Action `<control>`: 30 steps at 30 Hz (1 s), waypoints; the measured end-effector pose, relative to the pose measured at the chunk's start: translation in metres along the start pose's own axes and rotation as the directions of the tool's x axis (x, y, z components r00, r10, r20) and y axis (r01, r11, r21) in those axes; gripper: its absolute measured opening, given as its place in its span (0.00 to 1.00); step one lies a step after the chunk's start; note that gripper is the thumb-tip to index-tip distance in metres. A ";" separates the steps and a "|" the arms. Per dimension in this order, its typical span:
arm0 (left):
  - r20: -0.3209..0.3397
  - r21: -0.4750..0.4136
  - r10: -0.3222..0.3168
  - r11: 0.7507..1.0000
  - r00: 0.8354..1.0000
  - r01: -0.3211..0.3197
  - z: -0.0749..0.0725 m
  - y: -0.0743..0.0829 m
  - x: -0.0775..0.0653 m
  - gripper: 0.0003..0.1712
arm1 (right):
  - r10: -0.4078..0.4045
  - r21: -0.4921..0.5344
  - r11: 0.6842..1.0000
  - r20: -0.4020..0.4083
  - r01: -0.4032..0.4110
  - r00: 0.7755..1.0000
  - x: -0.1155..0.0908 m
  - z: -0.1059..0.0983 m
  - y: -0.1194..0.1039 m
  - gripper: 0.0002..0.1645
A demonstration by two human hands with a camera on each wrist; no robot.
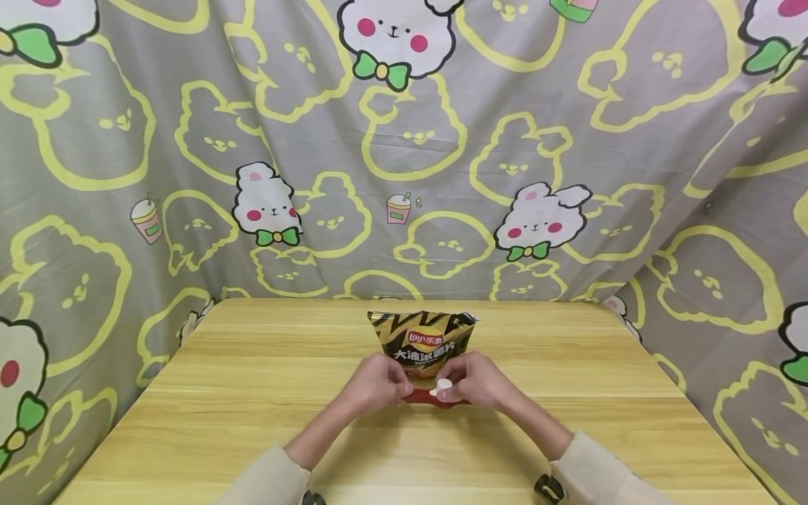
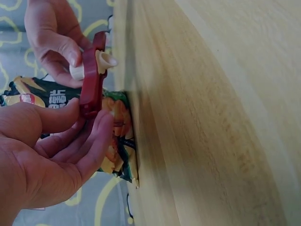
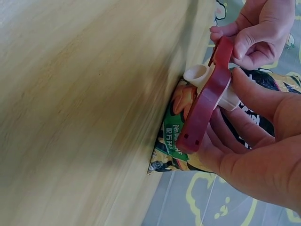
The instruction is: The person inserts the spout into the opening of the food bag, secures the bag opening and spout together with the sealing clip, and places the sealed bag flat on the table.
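A red bag clip (image 1: 419, 397) with a white pour spout is held level between the two hands, close over the table. Thumb and fingers of the left hand (image 1: 379, 384) pinch its left end. The right hand (image 1: 478, 381) grips the clip by its right part, thumb and fingers around the white cap (image 3: 229, 100). On the side facing the table, the spout's open round mouth (image 2: 107, 60) shows. Just behind the hands stands a black and gold Lay's chip bag (image 1: 424, 344), upright, its lower part partly hidden by them.
The light wooden table (image 1: 278, 365) stretches to both sides and in front of the hands. Grey curtain (image 1: 429, 154) printed with cartoon animals hangs behind the table and along its sides. Dark wrist straps (image 1: 550, 487) show at the beige sleeves.
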State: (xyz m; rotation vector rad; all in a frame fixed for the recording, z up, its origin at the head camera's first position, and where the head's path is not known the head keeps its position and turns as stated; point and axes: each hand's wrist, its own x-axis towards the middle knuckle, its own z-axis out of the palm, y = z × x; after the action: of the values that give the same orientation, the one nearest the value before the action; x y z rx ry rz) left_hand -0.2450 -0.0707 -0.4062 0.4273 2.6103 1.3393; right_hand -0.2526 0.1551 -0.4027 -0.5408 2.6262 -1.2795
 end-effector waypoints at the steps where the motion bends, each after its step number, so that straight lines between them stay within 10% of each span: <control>1: -0.006 -0.001 0.003 1.000 1.000 -0.003 0.000 0.000 0.000 0.08 | -0.004 0.000 1.000 0.000 0.004 1.000 0.000 0.000 0.000 0.10; 30: -0.045 0.062 0.064 0.996 0.997 -0.061 -0.004 -0.005 0.003 0.09 | -0.014 -0.043 0.999 -0.084 0.011 0.996 0.003 0.012 0.000 0.09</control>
State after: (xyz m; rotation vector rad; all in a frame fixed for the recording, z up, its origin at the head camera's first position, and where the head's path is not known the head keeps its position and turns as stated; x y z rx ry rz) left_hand -0.2497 -0.0758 -0.4079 0.4966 2.7029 1.3068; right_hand -0.2515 0.1450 -0.4097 -0.5219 2.7288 -1.2791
